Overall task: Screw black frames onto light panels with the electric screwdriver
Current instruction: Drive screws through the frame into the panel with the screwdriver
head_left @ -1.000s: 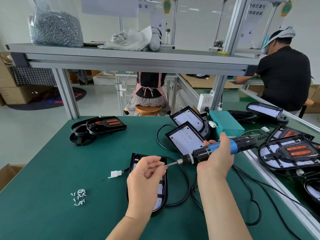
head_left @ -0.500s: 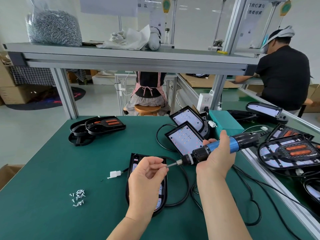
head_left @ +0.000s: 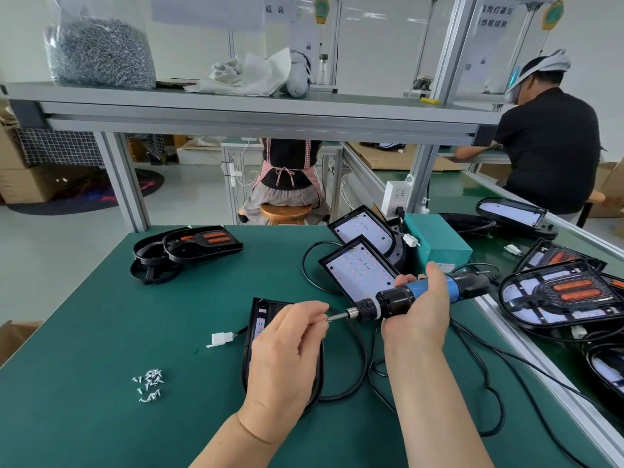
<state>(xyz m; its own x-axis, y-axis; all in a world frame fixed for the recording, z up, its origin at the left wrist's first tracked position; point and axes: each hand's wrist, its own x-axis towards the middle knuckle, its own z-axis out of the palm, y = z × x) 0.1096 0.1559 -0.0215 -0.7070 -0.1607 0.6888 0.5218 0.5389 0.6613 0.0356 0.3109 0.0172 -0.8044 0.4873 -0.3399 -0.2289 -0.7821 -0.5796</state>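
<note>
Right hand [head_left: 418,312]: wrapped around the blue-and-black screwdriver [head_left: 415,295], held nearly level with the bit pointing left.
Left hand [head_left: 287,346]: fingertips pinched at the bit's tip; whether a screw sits between them cannot be told.
Panel under the grip: one light panel [head_left: 258,319] in a black frame, flat on the green table [head_left: 101,332], mostly hidden by the left hand.
Connector: one white plug [head_left: 221,339] just left of that panel.
Screws: one small loose heap [head_left: 149,386], left of and nearer than the left hand; too small to count.
Panels beyond the grip: two LED boards [head_left: 358,268] leaning one behind the other, just past the screwdriver.
Frames: a stack of black frames [head_left: 184,246] with orange inserts, well off to the far left; number unclear.
Right of the grip: several finished lamps [head_left: 560,292] across the rail.
Shelf above: one clear bag of screws [head_left: 98,50].
Writing: Chinese characters on hanging sheets [head_left: 493,16], too blurred to read.
People: two at other benches, backs turned.
</note>
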